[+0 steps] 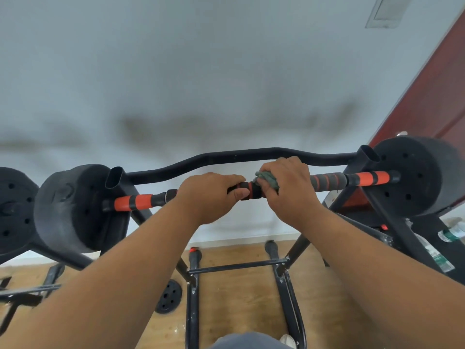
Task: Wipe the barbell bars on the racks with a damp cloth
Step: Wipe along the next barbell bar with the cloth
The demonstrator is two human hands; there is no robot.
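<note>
A barbell bar (327, 181) with orange, black and grey grip bands lies across a black rack (241, 156), with thick black weight plates (73, 207) at each end. My left hand (210, 196) grips the bar just left of its middle, fingers curled over the top. My right hand (289, 187) is wrapped around the bar right beside it, holding a grey-green cloth (268, 178) pressed against the bar. The cloth shows between my thumb and fingers; the rest is hidden under my palm.
A white wall stands close behind the rack. A dark red door (432, 96) is at the right. Another rack with plates (12, 210) sits at the far left. A loose plate (168, 295) lies on the wooden floor. Plastic bottles (450, 234) stand at the right.
</note>
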